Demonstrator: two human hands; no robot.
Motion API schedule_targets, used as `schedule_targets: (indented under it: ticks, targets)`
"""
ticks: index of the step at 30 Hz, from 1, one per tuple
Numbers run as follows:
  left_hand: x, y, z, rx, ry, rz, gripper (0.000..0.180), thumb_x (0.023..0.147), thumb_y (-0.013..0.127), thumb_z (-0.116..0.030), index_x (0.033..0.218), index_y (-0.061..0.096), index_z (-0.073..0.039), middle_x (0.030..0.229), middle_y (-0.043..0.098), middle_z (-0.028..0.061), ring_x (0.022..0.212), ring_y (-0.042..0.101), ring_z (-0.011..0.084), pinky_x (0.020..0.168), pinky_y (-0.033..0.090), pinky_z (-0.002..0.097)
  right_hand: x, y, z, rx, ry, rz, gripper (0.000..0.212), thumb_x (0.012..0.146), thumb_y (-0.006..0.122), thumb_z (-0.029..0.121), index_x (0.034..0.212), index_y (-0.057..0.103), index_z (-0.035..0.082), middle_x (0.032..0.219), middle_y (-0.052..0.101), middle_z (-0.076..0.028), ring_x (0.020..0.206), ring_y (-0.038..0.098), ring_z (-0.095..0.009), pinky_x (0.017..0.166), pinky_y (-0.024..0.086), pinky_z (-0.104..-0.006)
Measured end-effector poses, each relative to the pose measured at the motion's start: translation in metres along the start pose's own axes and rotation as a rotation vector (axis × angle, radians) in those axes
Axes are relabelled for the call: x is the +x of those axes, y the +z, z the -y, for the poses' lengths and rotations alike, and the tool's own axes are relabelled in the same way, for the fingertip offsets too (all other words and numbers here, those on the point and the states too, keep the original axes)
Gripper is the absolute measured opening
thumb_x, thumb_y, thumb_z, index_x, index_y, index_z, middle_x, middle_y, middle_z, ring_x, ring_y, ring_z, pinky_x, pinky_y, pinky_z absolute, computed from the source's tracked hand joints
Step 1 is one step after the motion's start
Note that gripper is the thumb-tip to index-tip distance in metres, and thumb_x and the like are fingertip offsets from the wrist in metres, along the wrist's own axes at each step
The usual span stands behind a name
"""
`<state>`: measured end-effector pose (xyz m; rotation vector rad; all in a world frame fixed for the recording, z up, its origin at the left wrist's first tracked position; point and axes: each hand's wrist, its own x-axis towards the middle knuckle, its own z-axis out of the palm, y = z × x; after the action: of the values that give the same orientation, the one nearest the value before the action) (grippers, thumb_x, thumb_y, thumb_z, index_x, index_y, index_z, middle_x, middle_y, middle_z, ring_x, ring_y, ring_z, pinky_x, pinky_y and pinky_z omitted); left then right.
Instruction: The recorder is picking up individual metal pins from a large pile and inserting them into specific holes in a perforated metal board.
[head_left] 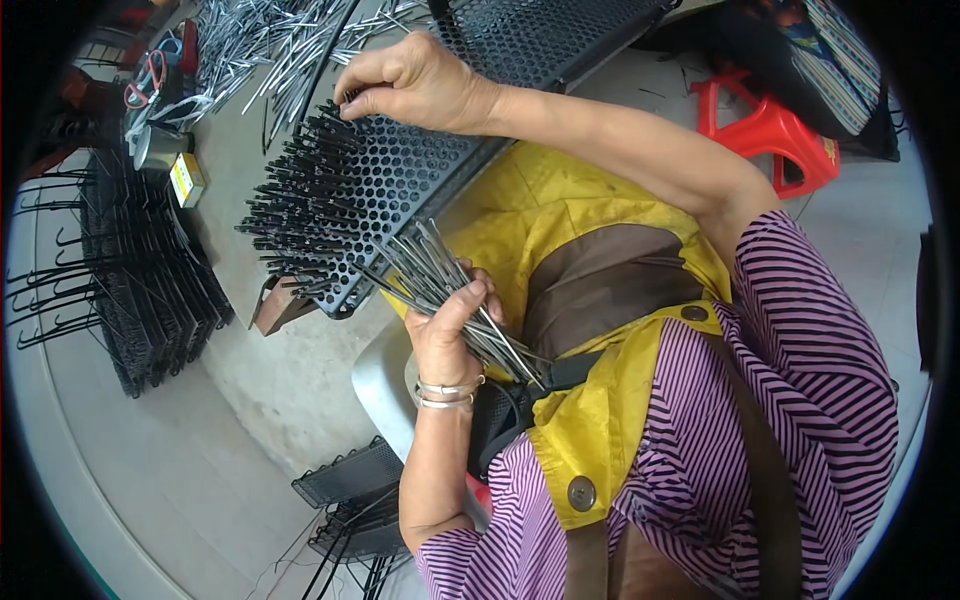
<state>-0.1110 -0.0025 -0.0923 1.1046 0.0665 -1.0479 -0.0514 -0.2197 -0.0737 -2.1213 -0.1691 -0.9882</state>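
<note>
**A fistful of metal rods (428, 262) lies beside a bristling perforated rack (425, 160).**
From my remote post I see, leftmost, hooked black frames (150, 285), stacked well left of the left hand (445, 328). Next, dark rods (300, 195) crowd the rack's holes, which presumably hold them apart. Over their far edge hangs the right hand (425, 88), thumb and forefinger pinched close; I cannot tell whether a rod sits between. Nearer the body, the left hand's fingers wrap the bundle, probably keeping it together with its ends free. Just right of that hand, a yellow apron (590, 190) likely shields the clothes; a red stool (785, 140) stands well right of the right hand.
</note>
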Motion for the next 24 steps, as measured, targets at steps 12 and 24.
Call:
schedule_targets:
  ticks: [12,24]
  targets:
    - [0.002,-0.003,0.0,-0.032,0.004,0.036,0.029,0.069,0.06,-0.001,0.096,0.05,0.001,0.075,0.056,0.0128,0.054,0.054,0.0218,0.048,0.045,0.0304,0.033,0.006,0.014,-0.464,-0.162,0.294,0.003,0.064,0.051,0.001,0.063,0.05,-0.001,0.055,0.051,-0.019,0.055,0.056,-0.035,0.05,0.043,-0.0432]
    - [0.003,-0.004,0.002,-0.059,0.021,0.082,0.027,0.068,0.061,0.001,0.093,0.05,0.001,0.072,0.056,0.0134,0.052,0.055,0.0224,0.046,0.046,0.03,0.028,0.015,0.009,-0.44,-0.108,0.263,0.009,0.071,0.058,0.01,0.069,0.054,0.002,0.065,0.058,-0.013,0.064,0.059,-0.032,0.057,0.047,-0.0399]
